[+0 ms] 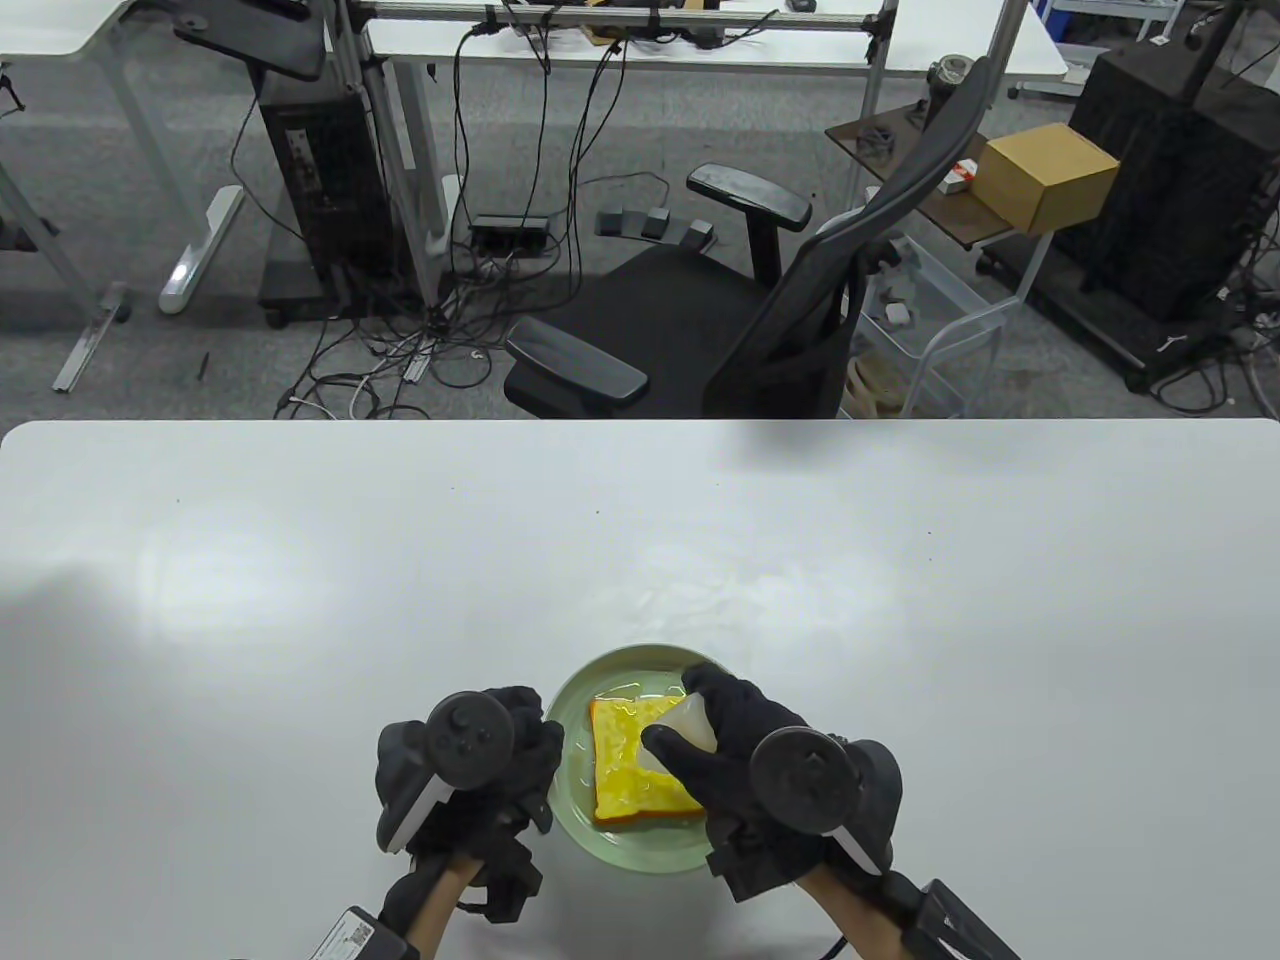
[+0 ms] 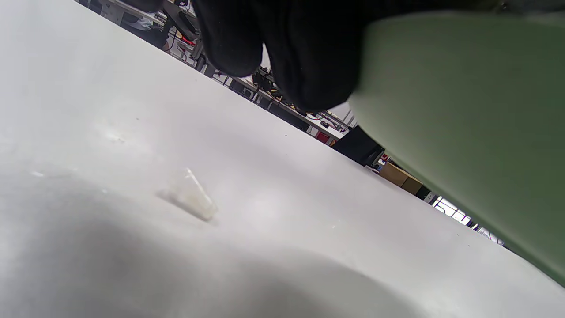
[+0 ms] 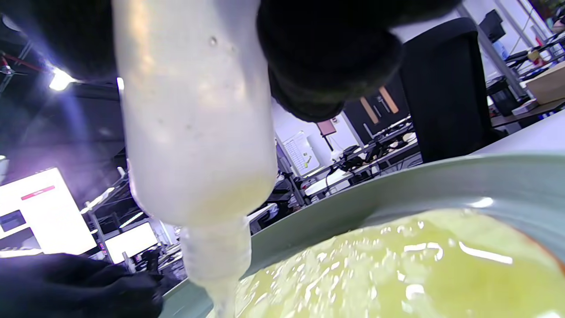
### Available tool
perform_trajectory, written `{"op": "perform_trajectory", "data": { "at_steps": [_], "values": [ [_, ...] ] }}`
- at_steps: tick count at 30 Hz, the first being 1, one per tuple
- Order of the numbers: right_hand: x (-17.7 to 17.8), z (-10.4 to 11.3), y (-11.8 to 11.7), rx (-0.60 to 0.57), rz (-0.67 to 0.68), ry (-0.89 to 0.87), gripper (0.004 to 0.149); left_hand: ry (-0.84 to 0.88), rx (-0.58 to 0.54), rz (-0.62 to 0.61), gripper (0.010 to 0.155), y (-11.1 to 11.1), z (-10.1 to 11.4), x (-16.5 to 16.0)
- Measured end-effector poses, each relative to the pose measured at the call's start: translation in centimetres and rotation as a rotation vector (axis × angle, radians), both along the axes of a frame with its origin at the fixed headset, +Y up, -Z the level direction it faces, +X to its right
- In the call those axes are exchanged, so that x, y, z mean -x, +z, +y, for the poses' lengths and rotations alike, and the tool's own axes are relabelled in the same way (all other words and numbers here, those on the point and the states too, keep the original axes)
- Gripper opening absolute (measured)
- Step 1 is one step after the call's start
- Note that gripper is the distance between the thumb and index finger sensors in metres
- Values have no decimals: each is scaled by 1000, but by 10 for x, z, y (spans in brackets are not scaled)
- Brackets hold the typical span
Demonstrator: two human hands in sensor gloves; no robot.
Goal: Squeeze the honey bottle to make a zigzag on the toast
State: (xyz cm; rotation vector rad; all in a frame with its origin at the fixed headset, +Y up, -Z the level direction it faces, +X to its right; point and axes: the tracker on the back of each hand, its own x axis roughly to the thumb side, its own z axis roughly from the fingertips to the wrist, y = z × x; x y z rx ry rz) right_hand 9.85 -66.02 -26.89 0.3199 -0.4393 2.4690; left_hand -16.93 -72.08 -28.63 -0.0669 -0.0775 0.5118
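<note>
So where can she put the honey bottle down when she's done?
Bare table lies right of the plate and across the far half. Left is bare past the small clear cap. It's crowded at the plate: toast, honey bottle, left hand, right hand.

A white table (image 1: 300, 560) carries a pale green plate (image 1: 640, 858) near its front edge; a small clear cap (image 2: 194, 201) lies beside it.

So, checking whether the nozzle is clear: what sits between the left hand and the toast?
Only the plate's bare green rim. In the table view the left hand rests at that rim, and the toast lies just inside it.
</note>
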Motion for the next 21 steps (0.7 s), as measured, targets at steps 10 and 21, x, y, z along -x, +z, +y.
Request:
{"op": "perform_trajectory", "data": {
  "at_steps": [10,21],
  "values": [
    [-6,6,-30,42,-101,-26,73,4,-15,-33,44,4,3,-8],
    [-5,10,-30,29,-104,-6,73,25,-23,-18,44,3,2,-5]
  ]
}}
